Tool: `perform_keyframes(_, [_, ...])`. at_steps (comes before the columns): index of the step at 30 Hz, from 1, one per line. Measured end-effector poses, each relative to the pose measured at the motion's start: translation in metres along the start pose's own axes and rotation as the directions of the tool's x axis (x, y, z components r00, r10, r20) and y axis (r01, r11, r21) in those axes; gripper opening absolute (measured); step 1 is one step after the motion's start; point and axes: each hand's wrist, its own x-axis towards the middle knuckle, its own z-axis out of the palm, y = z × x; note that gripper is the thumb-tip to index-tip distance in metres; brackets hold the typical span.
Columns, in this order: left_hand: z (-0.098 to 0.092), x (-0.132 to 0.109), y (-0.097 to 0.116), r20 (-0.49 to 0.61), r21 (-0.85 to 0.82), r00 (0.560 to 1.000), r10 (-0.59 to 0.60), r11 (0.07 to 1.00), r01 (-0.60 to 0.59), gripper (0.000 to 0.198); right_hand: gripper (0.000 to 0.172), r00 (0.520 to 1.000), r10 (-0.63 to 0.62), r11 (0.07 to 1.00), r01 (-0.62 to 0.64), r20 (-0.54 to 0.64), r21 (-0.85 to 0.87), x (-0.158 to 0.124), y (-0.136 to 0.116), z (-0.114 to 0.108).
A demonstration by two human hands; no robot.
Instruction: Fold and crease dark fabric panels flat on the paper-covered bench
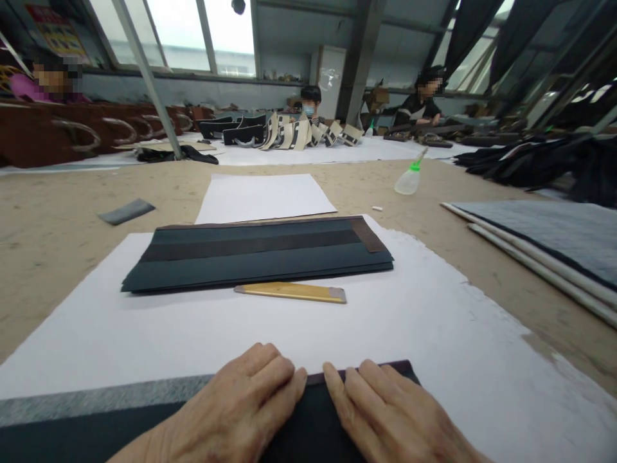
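Note:
A dark leather-like panel (313,424) lies before me on white paper, its near part cut off by the frame. Along its far edge, left of my hands, runs a grey fuzzy strip (106,395); to the right that edge shows a narrow dark brown band (398,368). My left hand (241,399) has its fingers curled and pressed together on this edge. Close beside it, my right hand (385,411) grips the brown band with bent fingers. Both thumbs are largely hidden. Beyond them rests a flat yellowish tool (292,292), beside a stack of dark green panels (260,260).
White paper (193,341) covers the tabletop here, with another white sheet (265,193) behind the stack. A green-capped squeeze bottle (407,182) stands farther back. Grey layered sheets (544,238) lie right, a grey scrap (126,211) left. Several people sit across the table.

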Motion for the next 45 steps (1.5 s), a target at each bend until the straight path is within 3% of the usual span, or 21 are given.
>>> perform_keyframes(6, [-0.008,-0.023,-0.006,0.014,0.057,1.000,-0.015,0.998,0.014,0.042,0.045,0.997,-0.020,0.999,0.022,0.077,-0.034,0.007,0.000,-0.002])
perform_keyframes(10, [-0.006,-0.023,-0.004,-0.024,0.055,1.000,-0.011,0.998,0.012,0.042,0.041,0.993,-0.051,0.994,0.061,0.108,-0.088,0.015,-0.004,-0.006])
perform_keyframes(13, [-0.006,-0.020,-0.002,0.009,0.066,1.000,-0.024,0.998,0.024,0.042,0.039,0.991,-0.084,0.988,0.096,0.101,-0.121,0.022,-0.009,-0.007])
perform_keyframes(19, [-0.013,-0.020,0.002,0.046,0.048,0.998,-0.047,0.998,0.044,0.040,0.034,0.979,-0.196,0.980,0.194,0.053,0.034,0.032,-0.013,0.004])
perform_keyframes(22, [-0.016,-0.028,-0.001,0.066,0.058,0.997,-0.035,0.998,0.032,0.039,0.031,0.989,-0.146,0.973,0.146,-0.013,0.180,0.031,-0.009,0.014])
perform_keyframes(24, [-0.019,-0.038,-0.006,0.014,0.046,0.999,-0.031,0.998,0.030,0.039,0.032,0.995,-0.100,0.950,0.105,-0.032,0.293,0.028,-0.006,0.019])
perform_keyframes(26, [-0.020,-0.048,-0.012,-0.028,0.019,0.999,-0.035,0.999,0.036,0.039,0.034,0.997,-0.073,0.931,0.065,0.011,0.358,0.026,-0.005,0.023])
perform_keyframes(29, [-0.022,-0.059,-0.018,0.002,-0.020,0.998,-0.062,0.998,0.062,0.039,0.038,0.991,-0.087,0.926,0.043,0.101,0.376,0.027,-0.004,0.022])
perform_keyframes(35, [-0.021,-0.061,-0.018,0.018,0.041,0.999,-0.042,0.998,0.041,0.039,0.039,0.965,-0.182,0.948,0.122,0.188,0.294,0.047,-0.006,0.011])
perform_keyframes(39, [-0.025,-0.055,-0.014,0.004,0.033,0.999,-0.047,0.998,0.047,0.039,0.033,0.975,-0.199,0.957,0.171,0.099,0.236,0.062,-0.016,0.018])
perform_keyframes(42, [-0.034,-0.050,-0.012,0.070,0.065,0.997,-0.044,0.997,0.039,0.040,0.035,0.982,-0.186,0.933,0.173,0.011,0.315,0.065,-0.020,0.029])
perform_keyframes(45, [-0.042,-0.052,-0.013,0.137,0.083,0.990,-0.042,0.996,0.030,0.037,0.035,0.990,-0.144,0.906,0.133,-0.002,0.401,0.062,-0.020,0.037])
